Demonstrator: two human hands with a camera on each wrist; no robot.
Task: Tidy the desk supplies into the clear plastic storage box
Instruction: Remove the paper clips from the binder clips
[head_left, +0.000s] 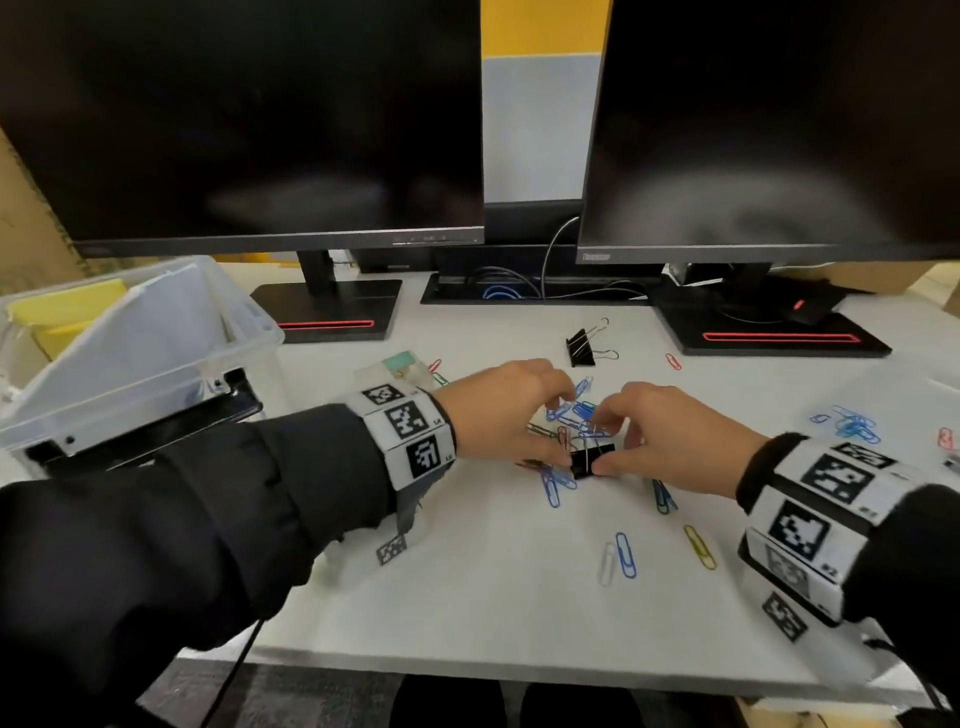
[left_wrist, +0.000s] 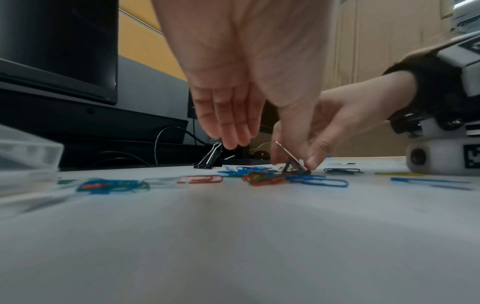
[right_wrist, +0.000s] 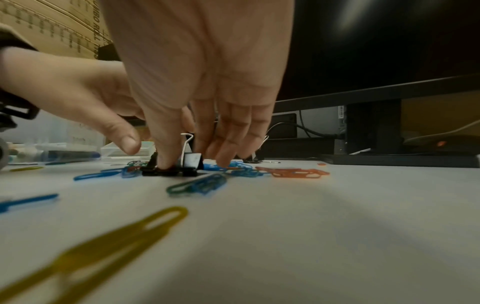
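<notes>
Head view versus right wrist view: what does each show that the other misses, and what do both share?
Only the head view shows the clear plastic storage box at the desk's left, both monitors, and a second binder clip standing apart behind the hands.

Only the right wrist view shows, from desk level, the right hand's thumb pressing down on the black binder clip, plus a cardboard box behind.

Both show the left hand and right hand meeting at that clip among scattered paper clips.
</notes>
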